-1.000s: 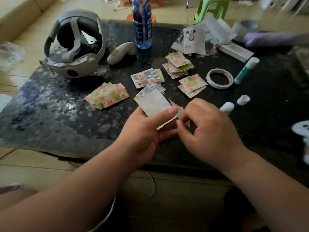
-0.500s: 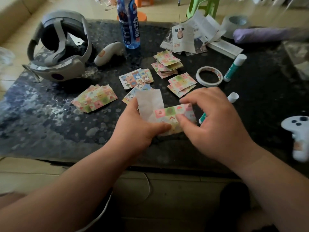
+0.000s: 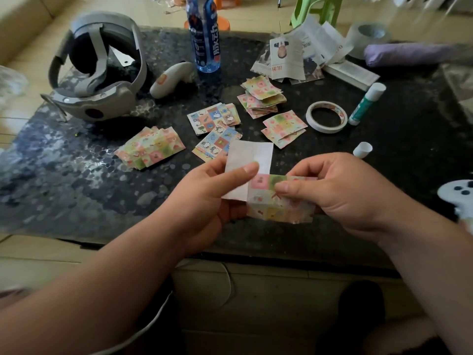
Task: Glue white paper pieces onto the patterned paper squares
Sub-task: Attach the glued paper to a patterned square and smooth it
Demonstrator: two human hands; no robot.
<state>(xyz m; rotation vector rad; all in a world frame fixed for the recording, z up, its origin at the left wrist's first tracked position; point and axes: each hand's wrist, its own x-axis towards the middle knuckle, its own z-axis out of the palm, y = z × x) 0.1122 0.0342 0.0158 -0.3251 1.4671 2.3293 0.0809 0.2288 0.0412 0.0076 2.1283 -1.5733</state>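
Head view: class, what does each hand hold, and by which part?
The left hand pinches the white paper piece by its lower left; the right hand pinches the patterned paper square by its upper right.

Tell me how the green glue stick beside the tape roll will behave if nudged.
The glue stick lies on its side and is round, so it would probably roll. Small and plastic, it is likely light. The tape roll alongside might stop it.
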